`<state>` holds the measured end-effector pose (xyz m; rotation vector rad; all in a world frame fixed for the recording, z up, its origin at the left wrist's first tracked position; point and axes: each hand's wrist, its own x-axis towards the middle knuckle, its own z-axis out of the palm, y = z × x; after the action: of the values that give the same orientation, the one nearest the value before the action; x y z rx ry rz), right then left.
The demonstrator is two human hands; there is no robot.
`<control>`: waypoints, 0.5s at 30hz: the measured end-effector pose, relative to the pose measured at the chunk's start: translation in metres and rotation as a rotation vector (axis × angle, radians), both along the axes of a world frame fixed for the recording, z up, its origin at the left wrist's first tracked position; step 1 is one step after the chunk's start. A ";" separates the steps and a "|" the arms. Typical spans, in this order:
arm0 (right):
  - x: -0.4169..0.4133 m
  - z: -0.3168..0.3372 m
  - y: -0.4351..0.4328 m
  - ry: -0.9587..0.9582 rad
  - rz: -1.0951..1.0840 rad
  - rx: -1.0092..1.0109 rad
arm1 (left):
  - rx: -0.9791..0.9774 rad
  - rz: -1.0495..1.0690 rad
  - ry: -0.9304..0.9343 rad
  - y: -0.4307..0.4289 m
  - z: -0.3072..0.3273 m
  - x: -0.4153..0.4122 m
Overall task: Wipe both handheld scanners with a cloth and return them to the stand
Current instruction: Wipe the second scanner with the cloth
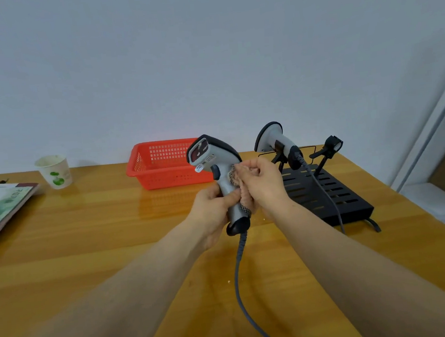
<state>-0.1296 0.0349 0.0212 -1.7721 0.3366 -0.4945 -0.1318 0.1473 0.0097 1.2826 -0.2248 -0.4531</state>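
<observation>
Head view: a person works at a wooden table (88, 249); every place below is given from the black stand (327, 193).
Booklet (2, 205): far left of the stand, at the table's edge.
Paper cup (54, 172): well left of the stand, by the wall; probably too far off to be tipped.
Red basket (161, 163): left of the stand, behind the hands.
Left hand (214, 207): just left of the stand, fingers wrapped round the grip of the held scanner (215, 163), which is lifted clear of the table.
Cloth (241, 193): bunched against that grip.
Right hand (261, 183): at the stand's left edge, fingers curled, pinching the cloth onto the handle.
Trailing cable (238, 275): hangs from the handle toward the near edge. Risk: a forearm catching it could wrench the scanner from its one-handed hold.
Docked scanner (275, 138): clipped in the stand's left holder, its cord lying over the base. Risk: the right hand is near; a wide stroke could knock it loose or hook the cord.
Empty holder (332, 144): on the stand's right. Risk: the two cords could tangle when the scanner is docked.
</observation>
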 end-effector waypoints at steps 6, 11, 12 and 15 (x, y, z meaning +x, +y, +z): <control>0.002 -0.005 -0.013 0.164 -0.091 0.161 | -0.054 0.002 0.045 0.003 -0.005 -0.001; -0.005 -0.005 -0.012 0.150 0.084 0.816 | 0.032 0.059 -0.055 0.003 -0.007 0.000; -0.006 -0.006 -0.010 0.156 0.126 0.836 | 0.059 0.062 -0.071 0.004 -0.008 0.000; -0.010 -0.005 -0.005 0.127 0.141 0.858 | 0.104 0.068 -0.080 0.003 -0.012 0.002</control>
<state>-0.1399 0.0298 0.0160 -0.9795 0.4279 -0.0942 -0.1300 0.1504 -0.0019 1.4073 -0.2266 -0.3592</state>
